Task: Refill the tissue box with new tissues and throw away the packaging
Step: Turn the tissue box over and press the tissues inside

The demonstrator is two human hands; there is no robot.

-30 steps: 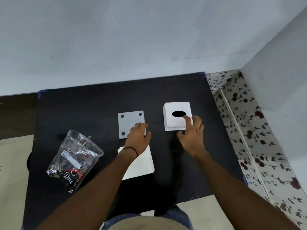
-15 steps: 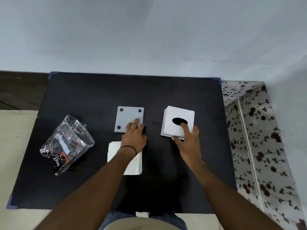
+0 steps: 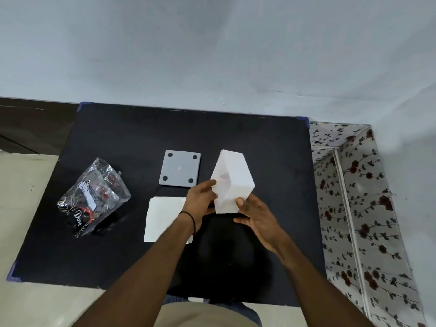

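Soft, even, fairly dim light fell from overhead. The matte black square table (image 3: 141, 142) swallowed most shadows, though a faint dark patch showed just under the crinkled clear plastic wrapper (image 3: 94, 197), whose folds glinted. The white plastic box (image 3: 236, 178) above the table looked overexposed and slightly motion-blurred. Wide-angle distortion bent the table's edges.
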